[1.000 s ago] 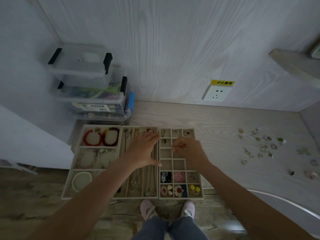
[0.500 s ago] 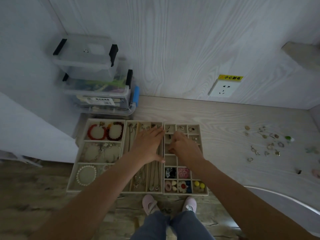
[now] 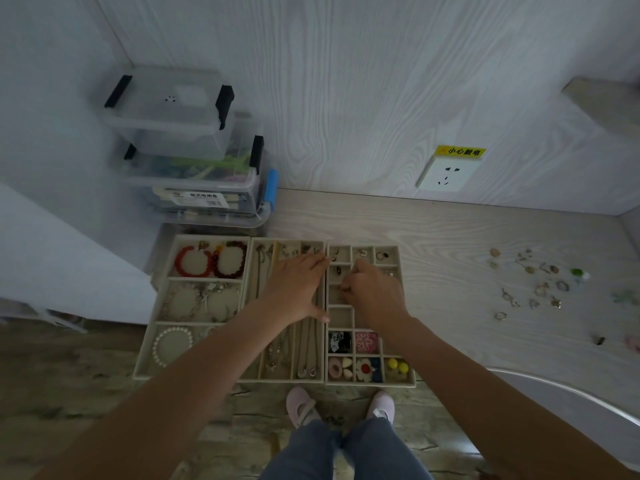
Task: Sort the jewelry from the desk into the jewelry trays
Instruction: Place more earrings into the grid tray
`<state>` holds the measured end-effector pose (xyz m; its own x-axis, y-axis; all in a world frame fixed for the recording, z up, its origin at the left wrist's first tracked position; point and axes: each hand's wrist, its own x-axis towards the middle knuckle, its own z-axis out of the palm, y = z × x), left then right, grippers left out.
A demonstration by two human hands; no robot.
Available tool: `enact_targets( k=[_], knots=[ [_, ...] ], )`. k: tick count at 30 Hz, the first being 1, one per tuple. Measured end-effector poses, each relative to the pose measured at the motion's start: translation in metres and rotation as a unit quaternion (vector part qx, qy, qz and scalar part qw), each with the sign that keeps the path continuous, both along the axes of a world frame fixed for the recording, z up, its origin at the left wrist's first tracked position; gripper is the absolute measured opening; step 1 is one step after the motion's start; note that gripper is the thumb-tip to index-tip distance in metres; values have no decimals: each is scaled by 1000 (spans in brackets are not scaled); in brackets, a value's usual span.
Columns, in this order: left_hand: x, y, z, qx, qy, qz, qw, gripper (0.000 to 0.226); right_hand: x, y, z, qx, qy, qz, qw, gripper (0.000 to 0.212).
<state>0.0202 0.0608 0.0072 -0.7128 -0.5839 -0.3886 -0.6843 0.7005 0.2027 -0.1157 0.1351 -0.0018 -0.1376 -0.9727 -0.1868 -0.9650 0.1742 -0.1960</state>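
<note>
**So, both hands parked over the jewelry trays**

Okay, the left hand [image 3: 294, 292] lies flat on the middle tray [image 3: 277, 372], fingers straight and together, thumb stuck out toward the right tray [image 3: 394, 375]. The right hand [image 3: 375, 294] hovers over the small compartments just right of that thumb, fingers curled in with the tips pinched together; whatever tiny piece sits between them is too small to make out. Left of the flat fingers, the third tray [image 3: 162, 278] holds red bracelets [image 3: 211, 259] and a pearl bracelet [image 3: 172, 345]. Well off to the right of the curled fingers, the loose rings and earrings [image 3: 533, 285] lie scattered on the desk [image 3: 450, 237].
</note>
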Motion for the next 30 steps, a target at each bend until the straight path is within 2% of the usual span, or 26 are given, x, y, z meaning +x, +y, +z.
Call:
enact_targets(
  k=[8, 18, 30],
  knots=[
    [-2, 1, 3, -3, -15, 0, 1000, 108, 0, 2, -2, 13, 8, -24, 1000, 27],
    [-4, 1, 3, -15, -20, -4, 1000, 108, 4, 1, -1, 17, 32, -15, 999, 28],
    [-6, 2, 6, -1, -26, 7, 1000, 108, 15, 1, -8, 18, 52, -44, 998, 15]
  ],
)
